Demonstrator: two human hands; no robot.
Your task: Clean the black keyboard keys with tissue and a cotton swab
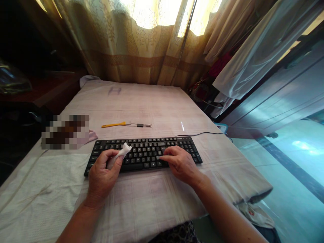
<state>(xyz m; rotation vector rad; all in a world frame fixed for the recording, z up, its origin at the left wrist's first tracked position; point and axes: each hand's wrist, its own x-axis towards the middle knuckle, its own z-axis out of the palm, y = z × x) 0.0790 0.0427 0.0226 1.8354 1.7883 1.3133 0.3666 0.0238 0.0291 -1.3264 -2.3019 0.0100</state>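
A black keyboard (138, 165) lies across the table in front of me. My left hand (103, 175) is closed around a crumpled white tissue (124, 151), held over the keyboard's left part. Over the right part of the keys, my right hand (181, 163) has its thumb and forefinger drawn together at the keys; a small greyish patch shows at the fingertips, too small to make out. Behind the keyboard lie a yellow-handled brush (113, 124) and a wire tool with a dark grip (140, 125), which looks like a keycap puller.
A checked cloth (146, 104) covers the table, with a white textured cloth (45, 189) at the left. A blurred-out item (65, 131) lies left of the keyboard. The keyboard's cable (202, 133) runs off rightward. Curtains (141, 50) hang behind.
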